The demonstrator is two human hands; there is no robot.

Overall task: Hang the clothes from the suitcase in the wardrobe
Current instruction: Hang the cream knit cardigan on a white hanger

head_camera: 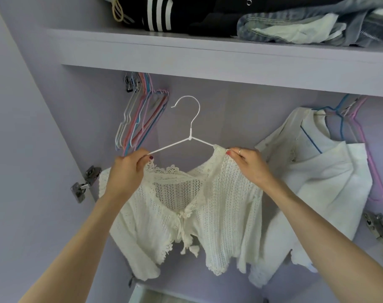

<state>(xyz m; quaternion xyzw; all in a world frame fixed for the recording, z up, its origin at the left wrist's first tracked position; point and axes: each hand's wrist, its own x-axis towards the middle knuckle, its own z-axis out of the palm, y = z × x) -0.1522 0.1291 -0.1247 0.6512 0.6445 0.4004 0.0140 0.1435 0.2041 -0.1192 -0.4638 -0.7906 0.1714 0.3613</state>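
White knit cardigan (219,211) is being pinched by both hands, left hand (127,173) and right hand (249,167), at its shoulders on the hanger (189,136); seating each shoulder evenly should stop slipping.

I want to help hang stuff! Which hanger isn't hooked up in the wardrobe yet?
The white hanger carrying the knit top, held up by both hands. The other hangers already hang under the shelf.

– What sort of place is this?
– A home wardrobe with lilac walls. Above the hands runs a shelf (208,53) piled with folded clothes (295,20).
– And lower down?
– Left of the left hand (127,171) hang empty hangers (140,119); right of the right hand (249,165), white garments (326,171).
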